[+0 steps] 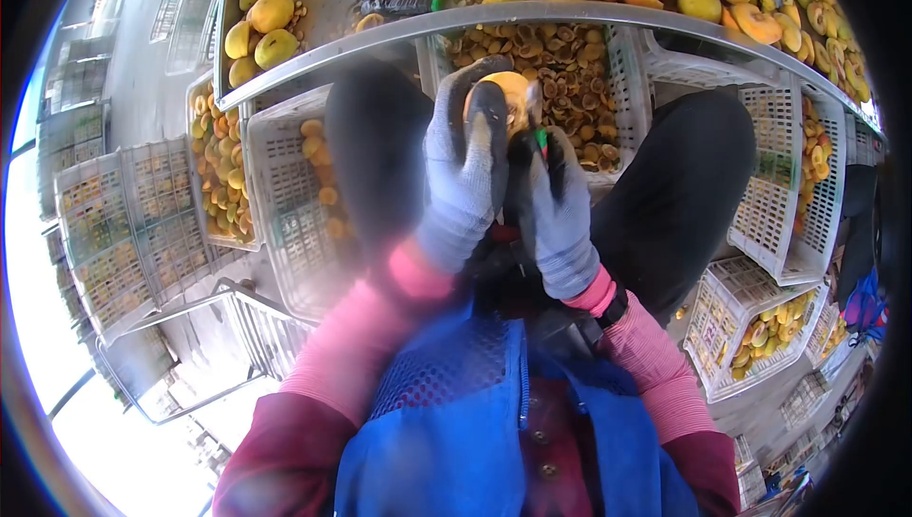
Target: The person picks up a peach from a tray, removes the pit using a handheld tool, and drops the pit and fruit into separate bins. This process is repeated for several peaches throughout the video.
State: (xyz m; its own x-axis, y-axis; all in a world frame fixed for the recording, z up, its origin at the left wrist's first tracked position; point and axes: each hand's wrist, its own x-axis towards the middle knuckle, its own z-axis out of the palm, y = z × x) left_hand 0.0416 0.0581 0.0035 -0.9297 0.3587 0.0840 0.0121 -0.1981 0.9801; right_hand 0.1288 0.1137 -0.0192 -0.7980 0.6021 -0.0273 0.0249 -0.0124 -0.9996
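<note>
Cupping a yellow fruit [514,89] in the gloved left hand [463,161], just off the middle of the near edge of the bench [570,12].
Grasping the fruit with bent left fingers; gripping a green-handled tool [542,141] in the gloved right hand [562,208], close against the fruit's right side, too blurred to tell the exact contact. To do it well, probably: set the left thumb clear of the tool's line, hold the fruit firmly without crushing, make short, controlled strokes, turn the fruit rather than reaching round it, and work above the crate [628,89] below the near edge to catch scraps.
</note>
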